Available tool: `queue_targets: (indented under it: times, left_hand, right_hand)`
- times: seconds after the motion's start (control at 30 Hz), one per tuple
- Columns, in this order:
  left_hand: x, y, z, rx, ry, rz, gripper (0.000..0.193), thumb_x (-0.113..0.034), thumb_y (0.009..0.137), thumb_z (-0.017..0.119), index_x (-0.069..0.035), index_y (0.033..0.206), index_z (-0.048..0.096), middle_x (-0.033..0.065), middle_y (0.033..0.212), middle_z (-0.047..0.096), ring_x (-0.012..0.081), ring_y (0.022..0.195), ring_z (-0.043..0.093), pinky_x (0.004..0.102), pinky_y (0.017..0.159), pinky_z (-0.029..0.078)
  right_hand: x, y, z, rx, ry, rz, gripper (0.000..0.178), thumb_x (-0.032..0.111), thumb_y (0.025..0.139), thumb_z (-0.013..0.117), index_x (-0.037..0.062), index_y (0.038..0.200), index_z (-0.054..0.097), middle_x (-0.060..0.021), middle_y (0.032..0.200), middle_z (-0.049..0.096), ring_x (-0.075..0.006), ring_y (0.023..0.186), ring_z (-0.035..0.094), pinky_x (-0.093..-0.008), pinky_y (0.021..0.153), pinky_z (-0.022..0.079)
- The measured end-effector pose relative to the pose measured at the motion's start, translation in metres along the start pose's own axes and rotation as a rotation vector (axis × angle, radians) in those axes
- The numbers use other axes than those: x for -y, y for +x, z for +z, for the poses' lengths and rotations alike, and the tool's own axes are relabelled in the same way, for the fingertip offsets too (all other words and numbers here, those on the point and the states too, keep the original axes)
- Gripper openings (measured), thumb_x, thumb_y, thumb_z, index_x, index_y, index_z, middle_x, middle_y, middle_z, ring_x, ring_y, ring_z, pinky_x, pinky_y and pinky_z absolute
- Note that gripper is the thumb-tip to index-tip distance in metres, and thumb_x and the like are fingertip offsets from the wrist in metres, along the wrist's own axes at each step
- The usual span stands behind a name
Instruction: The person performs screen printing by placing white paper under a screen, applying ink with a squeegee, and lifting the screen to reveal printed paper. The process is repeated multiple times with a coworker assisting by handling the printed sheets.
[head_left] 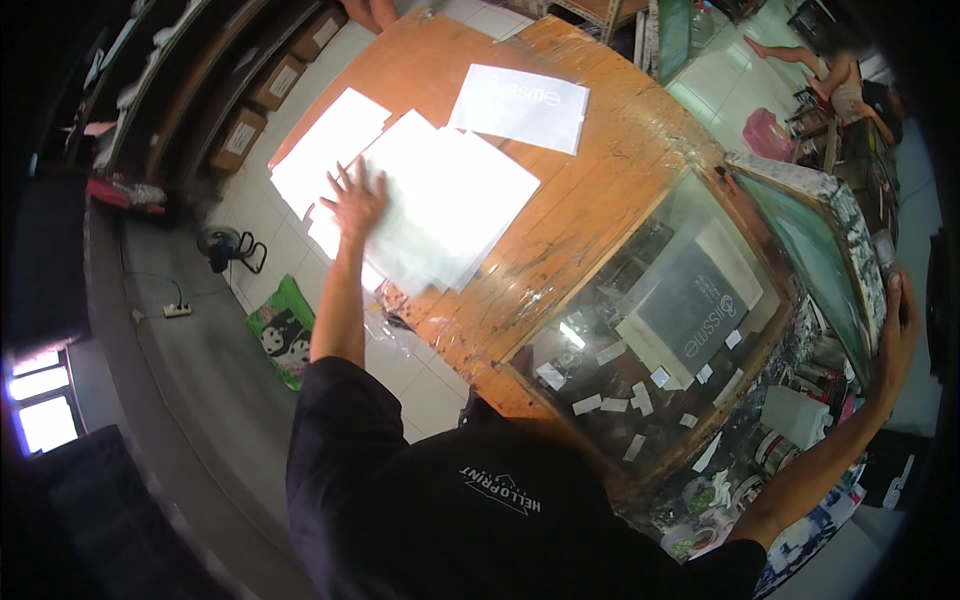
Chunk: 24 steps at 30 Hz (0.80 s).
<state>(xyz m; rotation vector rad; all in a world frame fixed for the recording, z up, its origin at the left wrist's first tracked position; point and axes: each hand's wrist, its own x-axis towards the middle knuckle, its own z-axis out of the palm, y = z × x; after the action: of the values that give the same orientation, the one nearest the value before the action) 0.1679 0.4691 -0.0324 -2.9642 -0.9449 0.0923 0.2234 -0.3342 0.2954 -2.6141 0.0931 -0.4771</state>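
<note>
My left hand [357, 200], fingers spread, lies at the left edge of a loose pile of white sheets [455, 195] on the wooden table [600, 210]. Some sheets under it are overexposed, so their edges are hard to tell. My right arm reaches out to the far right, where my right hand [900, 315] is closed at the outer edge of a tilted printing screen [825, 245] with a stained frame and green mesh. Part of its grip is hidden. Apart from the pile, a white sheet with pale lettering [520, 105] lies farther back.
Right of the sheets, a glass panel [570, 365] is set into the table, with a dark grey printed rectangle [690, 300] and tape scraps. Cans [775, 450] and clutter stand beneath the screen. A fan [222, 247] is at left. Another person [850, 85] sits at far right.
</note>
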Motion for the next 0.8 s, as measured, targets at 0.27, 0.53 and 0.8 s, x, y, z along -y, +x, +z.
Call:
queue_targets:
  times: [0.27,0.53,0.8]
  left_hand:
    - [-0.095,-0.095,0.033,-0.07,-0.252,-0.024,0.083,-0.057,0.107,0.028,-0.003,0.167,0.008,0.0289,0.172,0.0,0.0478,0.158,-0.008,0.0782,0.116,-0.007]
    - [-0.151,-0.148,0.021,-0.11,-0.306,0.21,0.078,-0.052,0.109,0.031,-0.002,0.166,0.014,0.033,0.17,0.0,0.0504,0.157,-0.01,0.077,0.116,-0.007]
    - [-0.285,-0.27,0.025,-0.024,-0.255,0.924,0.056,-0.04,0.107,0.047,-0.014,0.157,0.048,0.025,0.169,0.022,0.05,0.158,0.008,0.0797,0.117,0.006]
  right_hand:
    - [0.001,0.003,0.001,-0.021,-0.044,0.031,0.058,0.044,0.103,0.064,-0.0026,0.138,0.064,-0.0182,0.137,0.067,-0.0256,0.128,0.061,-0.0353,0.111,0.042]
    - [0.038,-0.021,0.011,-0.058,-0.16,0.017,0.067,0.062,0.096,0.064,0.0045,0.131,0.072,-0.0193,0.131,0.071,-0.0305,0.127,0.064,-0.038,0.111,0.044]
    - [0.061,-0.036,0.005,-0.045,-0.19,-0.086,0.053,0.051,0.096,0.067,0.0023,0.114,0.074,-0.0148,0.105,0.073,-0.0269,0.097,0.069,-0.0362,0.088,0.052]
